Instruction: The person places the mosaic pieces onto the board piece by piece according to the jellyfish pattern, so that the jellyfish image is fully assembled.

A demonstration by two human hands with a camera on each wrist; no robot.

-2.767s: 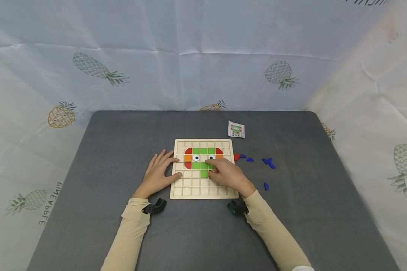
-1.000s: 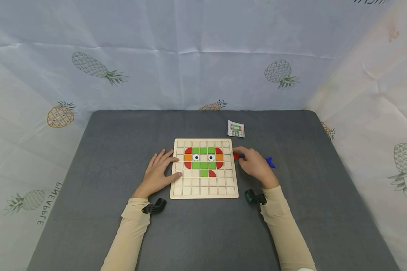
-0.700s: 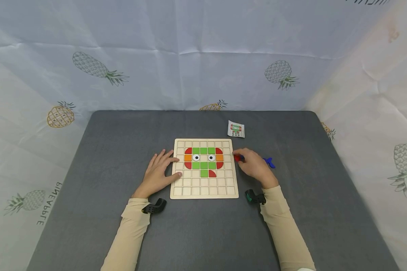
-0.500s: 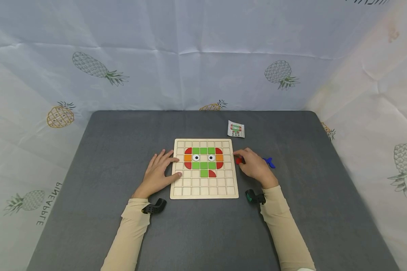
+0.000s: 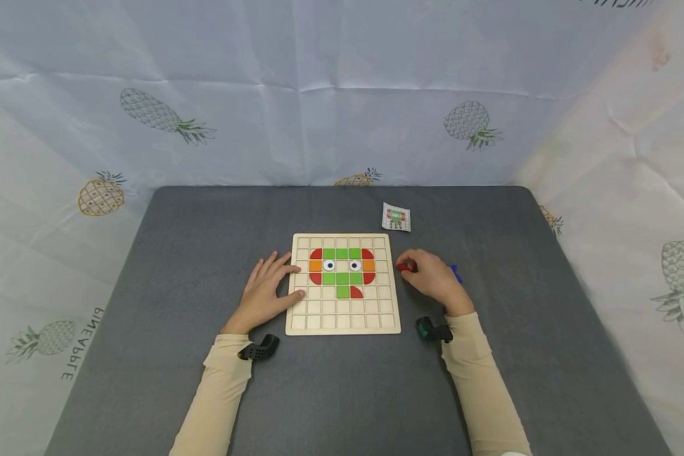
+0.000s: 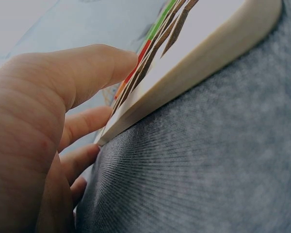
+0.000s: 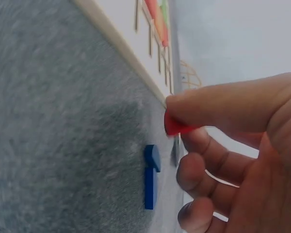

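Observation:
A wooden grid board (image 5: 342, 316) lies on the table, with red, orange and green tiles and two eye tiles forming a face. Below the face sit a green square tile (image 5: 342, 292) and a red quarter-circle tile (image 5: 356, 292). My left hand (image 5: 266, 294) rests at the board's left edge, thumb and fingers spread straight over the rim. Just off the right edge, my right hand (image 5: 430, 275) pinches a red tile (image 7: 177, 125) between thumb and forefinger, raised over the table. Two blue tiles (image 7: 151, 187) lie close under its fingers.
Other blue tiles (image 5: 456, 273) lie just beyond the right hand, partly hidden by it. Behind the board's right corner is a small printed picture card (image 5: 396, 217) with a similar face. A pineapple-print cloth (image 5: 319, 126) hangs behind the grey table (image 5: 216, 221).
My right hand has left the board for the loose tiles on the right, pulled a red tile away from the board's edge and lifted it. The left hand stays put.

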